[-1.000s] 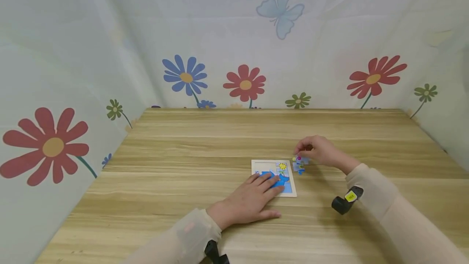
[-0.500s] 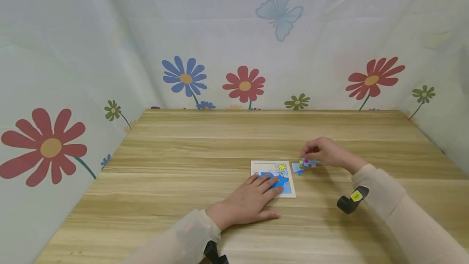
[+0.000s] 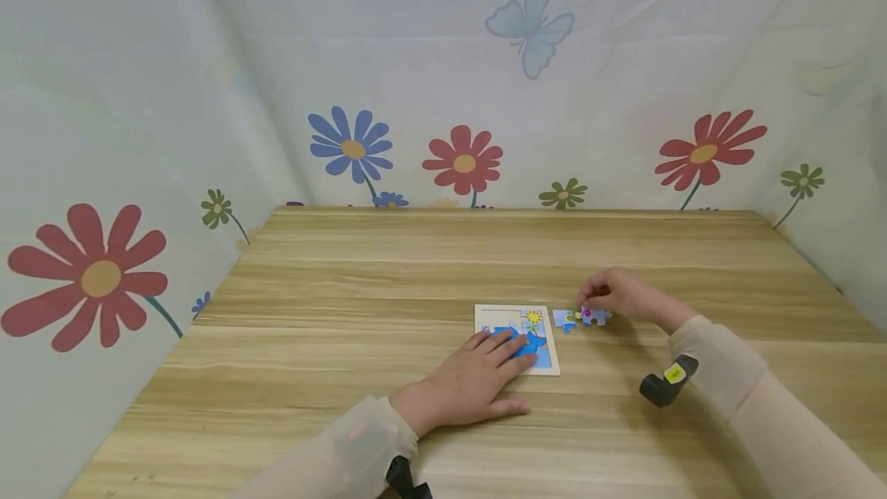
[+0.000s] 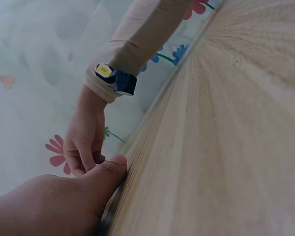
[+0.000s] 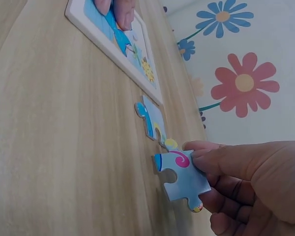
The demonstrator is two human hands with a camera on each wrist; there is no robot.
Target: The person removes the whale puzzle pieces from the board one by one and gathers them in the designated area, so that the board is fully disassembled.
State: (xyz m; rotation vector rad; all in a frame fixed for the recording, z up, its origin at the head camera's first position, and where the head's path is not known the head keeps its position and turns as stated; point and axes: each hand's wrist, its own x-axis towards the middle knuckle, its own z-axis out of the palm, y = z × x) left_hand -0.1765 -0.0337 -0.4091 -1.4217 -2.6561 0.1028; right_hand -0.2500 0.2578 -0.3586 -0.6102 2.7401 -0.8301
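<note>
On the table (image 3: 388, 268), the spread left hand (image 3: 466, 382) partly hides a puzzle (image 3: 537, 341), the right hand (image 3: 622, 295) pinching one piece (image 5: 187, 178).

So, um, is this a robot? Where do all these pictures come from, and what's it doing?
No robot here: these are a person's own two hands. The big picture comes from a camera on their head, looking forward and down. The other two come from cameras worn on the wrists, so they look tilted.

On the wooden table lies a little puzzle tray, partly filled. The left hand rests flat on it. The right hand pinches a puzzle piece with a pink swirl. Another loose piece lies between that one and the tray. Behind is a cloth with flowers on it.
</note>
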